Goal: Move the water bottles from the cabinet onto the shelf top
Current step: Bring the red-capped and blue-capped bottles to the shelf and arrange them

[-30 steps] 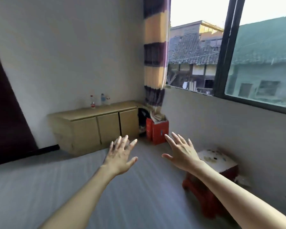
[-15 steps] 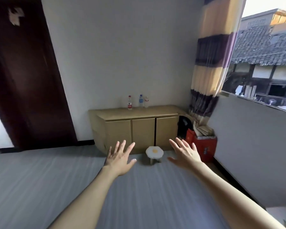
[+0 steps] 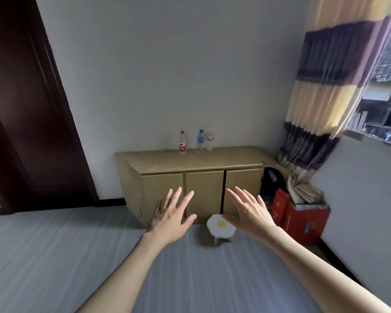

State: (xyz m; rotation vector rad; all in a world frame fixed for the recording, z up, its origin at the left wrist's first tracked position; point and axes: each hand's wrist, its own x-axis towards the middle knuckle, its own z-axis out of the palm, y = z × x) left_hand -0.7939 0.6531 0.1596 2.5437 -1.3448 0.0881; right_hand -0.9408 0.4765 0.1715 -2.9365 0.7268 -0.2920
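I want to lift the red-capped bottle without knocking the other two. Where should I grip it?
Wrap a hand round the labelled middle of the red-capped bottle, coming from the front left. It stands upright and apart, with the other bottles to its right.

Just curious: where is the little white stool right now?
In the head view, the small white stool stands on the floor in front of the tan cabinet, beside the right hand, with the red boxes further right.

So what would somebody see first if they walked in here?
Probably the two hands, the left hand and the right hand, spread open in the air in front of the cabinet. Then the three bottles standing on top of the cabinet by the wall, and the little stool with a fried-egg top on the floor between the hands.
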